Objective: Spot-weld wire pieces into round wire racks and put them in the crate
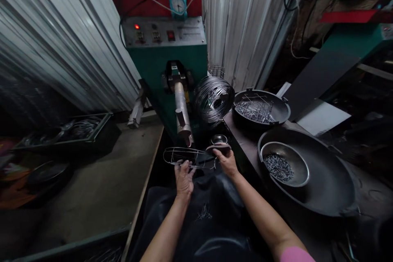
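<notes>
My left hand (184, 180) is closed on the lower edge of a wire frame (173, 148) with thin, curved rods, held level under the machine's electrode tip. In my right hand (226, 163) a flat, dark, rounded piece (218, 147) is pinched at the frame's right end; its kind is unclear. The welding machine (167, 55) is green, with a metal arm (180, 102) pointing down toward the wire frame. Just behind my right hand sits a small metal bowl (219, 139). A few short wire pieces (204, 212) lie on the dark apron (172, 204) over my lap.
A wire coil (214, 99) hangs beside the machine. On the right bench, a pan (284, 110) holds wire pieces; a larger pan (331, 184) holds a steel bowl (302, 168) of short rods. A bin (104, 125) with wire parts stands at left. A clock (178, 4) tops the machine.
</notes>
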`<control>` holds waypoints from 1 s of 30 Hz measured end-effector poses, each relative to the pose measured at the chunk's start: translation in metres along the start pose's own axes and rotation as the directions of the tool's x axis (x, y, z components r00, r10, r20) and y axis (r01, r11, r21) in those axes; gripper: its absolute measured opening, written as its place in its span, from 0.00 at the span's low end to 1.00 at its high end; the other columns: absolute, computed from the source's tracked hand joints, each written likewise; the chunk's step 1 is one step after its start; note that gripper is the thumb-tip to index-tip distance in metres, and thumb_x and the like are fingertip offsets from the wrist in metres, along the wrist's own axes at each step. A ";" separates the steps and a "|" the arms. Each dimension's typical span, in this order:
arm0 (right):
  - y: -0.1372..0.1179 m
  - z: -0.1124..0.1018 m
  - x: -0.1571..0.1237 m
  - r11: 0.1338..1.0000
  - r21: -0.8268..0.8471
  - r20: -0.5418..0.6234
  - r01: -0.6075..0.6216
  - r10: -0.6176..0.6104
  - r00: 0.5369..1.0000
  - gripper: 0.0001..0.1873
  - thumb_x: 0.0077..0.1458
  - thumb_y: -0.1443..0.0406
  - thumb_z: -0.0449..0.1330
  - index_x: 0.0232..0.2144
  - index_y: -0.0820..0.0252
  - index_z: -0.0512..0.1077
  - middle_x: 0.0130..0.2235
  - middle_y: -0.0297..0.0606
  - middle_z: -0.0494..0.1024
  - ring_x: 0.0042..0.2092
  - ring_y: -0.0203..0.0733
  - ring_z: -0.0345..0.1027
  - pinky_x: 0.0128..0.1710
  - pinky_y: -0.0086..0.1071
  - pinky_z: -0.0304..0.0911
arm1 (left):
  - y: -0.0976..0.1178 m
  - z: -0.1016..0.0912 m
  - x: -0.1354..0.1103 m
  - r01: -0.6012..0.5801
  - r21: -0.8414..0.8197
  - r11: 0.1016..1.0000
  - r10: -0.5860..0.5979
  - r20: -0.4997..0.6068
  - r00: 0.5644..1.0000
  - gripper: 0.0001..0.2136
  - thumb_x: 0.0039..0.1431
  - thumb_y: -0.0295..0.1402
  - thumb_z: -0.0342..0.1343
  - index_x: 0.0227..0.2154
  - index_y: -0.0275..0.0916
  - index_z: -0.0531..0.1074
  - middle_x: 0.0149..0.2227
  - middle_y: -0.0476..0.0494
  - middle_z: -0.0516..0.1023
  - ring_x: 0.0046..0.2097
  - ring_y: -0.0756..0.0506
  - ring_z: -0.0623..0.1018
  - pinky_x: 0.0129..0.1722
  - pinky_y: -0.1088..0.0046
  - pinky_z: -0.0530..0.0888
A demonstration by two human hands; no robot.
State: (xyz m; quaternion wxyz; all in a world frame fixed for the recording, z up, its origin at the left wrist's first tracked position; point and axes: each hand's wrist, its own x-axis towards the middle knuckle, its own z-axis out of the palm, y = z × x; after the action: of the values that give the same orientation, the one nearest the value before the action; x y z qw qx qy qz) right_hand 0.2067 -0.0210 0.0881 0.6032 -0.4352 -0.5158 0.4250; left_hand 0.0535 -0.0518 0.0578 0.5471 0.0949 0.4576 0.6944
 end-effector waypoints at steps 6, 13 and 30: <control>-0.015 0.010 -0.004 0.992 -0.093 0.333 0.084 -0.048 0.942 0.10 0.48 0.61 0.62 0.34 0.59 0.72 0.33 0.36 0.77 0.36 0.40 0.70 0.40 0.34 0.65 | 0.008 -0.012 -0.002 0.023 -0.026 0.999 -0.024 -0.039 0.999 0.17 0.38 0.35 0.62 0.30 0.43 0.61 0.32 0.51 0.66 0.36 0.49 0.71 0.39 0.62 0.71; -0.016 0.019 -0.003 0.990 -0.114 0.277 0.082 -0.048 0.960 0.11 0.46 0.60 0.63 0.33 0.59 0.72 0.33 0.36 0.76 0.37 0.40 0.70 0.40 0.34 0.64 | 0.007 -0.018 -0.003 0.038 -0.011 0.999 -0.038 0.003 0.999 0.17 0.38 0.36 0.61 0.31 0.43 0.61 0.33 0.52 0.66 0.37 0.48 0.71 0.39 0.61 0.70; -0.002 0.045 0.027 0.986 -0.150 0.180 0.080 -0.052 0.982 0.09 0.42 0.61 0.64 0.28 0.58 0.72 0.30 0.35 0.76 0.34 0.41 0.69 0.38 0.34 0.64 | 0.004 0.002 0.024 0.116 -0.158 0.981 -0.122 -0.030 0.992 0.16 0.38 0.37 0.61 0.30 0.43 0.62 0.31 0.51 0.68 0.34 0.48 0.72 0.41 0.57 0.71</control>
State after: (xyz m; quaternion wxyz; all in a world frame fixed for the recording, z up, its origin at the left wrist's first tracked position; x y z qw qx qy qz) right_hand 0.1648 0.0085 0.1012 0.5333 -0.4247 -0.6128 0.3997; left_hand 0.0432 -0.0307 0.0530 0.5842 0.0105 0.4177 0.6958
